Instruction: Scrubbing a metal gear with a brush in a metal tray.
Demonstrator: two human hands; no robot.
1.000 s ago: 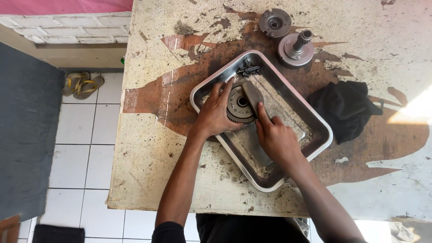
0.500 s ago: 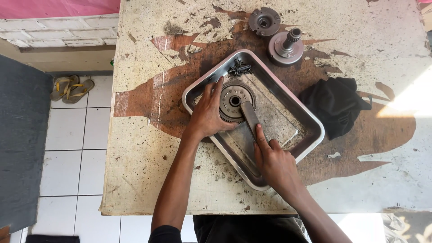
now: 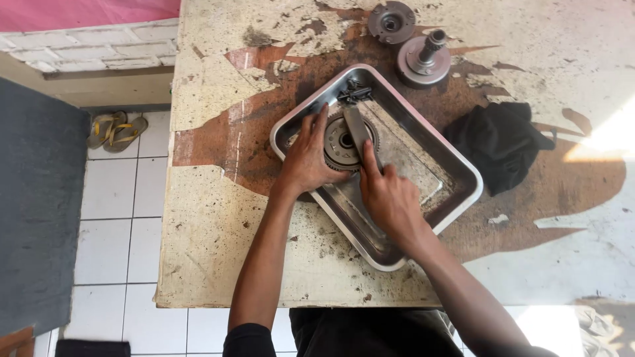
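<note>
In the metal tray (image 3: 456, 198) at the middle of the worn table (image 3: 211, 251), a round toothed machine part (image 3: 340, 142) lies flat and is being worked with a brush (image 3: 357, 132). The left hand (image 3: 305, 158) is spread over the part's near-left edge, fingers curled on it to hold it steady. The right hand (image 3: 390, 195) is closed around the brush handle, forefinger laid along it, with the brush head resting across the top of the part. The step in hand is judged to be scrubbing the part's upper face. The next move would call for turning the part under the bristles while the left hand keeps it from sliding in the wet tray.

Count: one tray; one part in it, plus one small dark fitting (image 3: 355, 92) at its far corner; two further round parts on the table beyond, one a flat disc (image 3: 391, 21), one with an upright shaft (image 3: 423, 61); one black cloth (image 3: 499, 142) to the right; one pair of sandals (image 3: 116, 131) on the floor.
</note>
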